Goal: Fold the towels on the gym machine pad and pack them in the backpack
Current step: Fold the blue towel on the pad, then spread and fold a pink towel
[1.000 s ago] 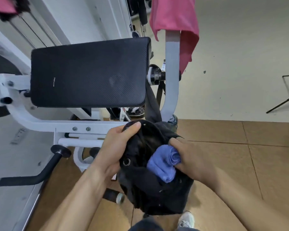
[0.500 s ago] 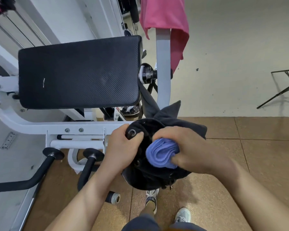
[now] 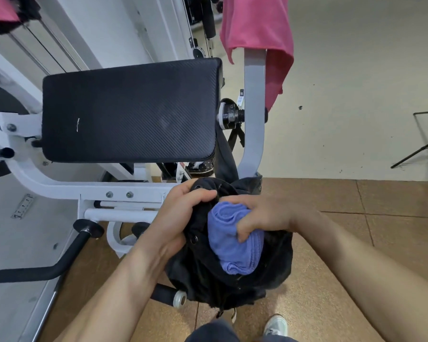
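Gym floor point(image 3: 336, 245); left hand point(image 3: 181, 214) grips backpack point(image 3: 200, 275), right hand point(image 3: 265, 215) clamps blue towel point(image 3: 229, 245), seemingly half inside.

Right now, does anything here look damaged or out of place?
The pad has a small pale nick near its left side. A pink towel hangs unfolded over the grey post, not yet packed.

The blue towel point(image 3: 232, 239) is showing periwinkle against the black backpack point(image 3: 198, 275). The pad point(image 3: 129, 112) is wearing black with a fine diagonal weave and one small white mark. A pink towel point(image 3: 257, 23) is glowing over the grey upright point(image 3: 253, 99), the frame point(image 3: 59, 186) is reading white, and the floor point(image 3: 381, 198) is running speckled tan.
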